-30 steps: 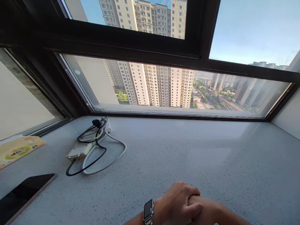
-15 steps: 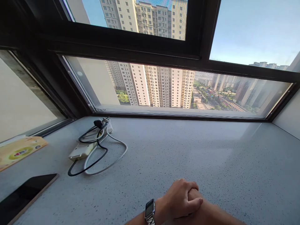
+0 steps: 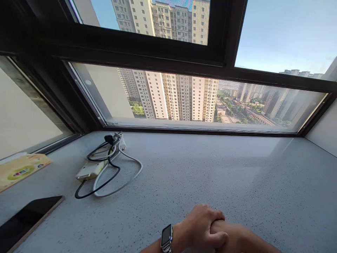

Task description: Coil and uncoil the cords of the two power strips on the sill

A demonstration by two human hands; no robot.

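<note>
My left hand [image 3: 201, 225], with a dark-faced watch [image 3: 166, 236] on its wrist, lies at the near edge of the speckled grey window sill [image 3: 210, 165]. Its fingers are wrapped over my right hand [image 3: 234, 237], which comes in from the lower right. The fingers of my right hand are hidden under the left one. Neither hand touches any object, and the nearest things lie well off to the left.
A white power strip [image 3: 89, 169] with looped black and white cables [image 3: 116, 175] lies at the back left. A dark phone [image 3: 26, 218] sits at the near left, with a yellow tissue pack [image 3: 21, 170] behind it. The black-framed window [image 3: 226, 72] bounds the sill at the back.
The clasped hands slid slightly forward, then back toward me. The view shifted a little. The clasp itself looks the same.
</note>
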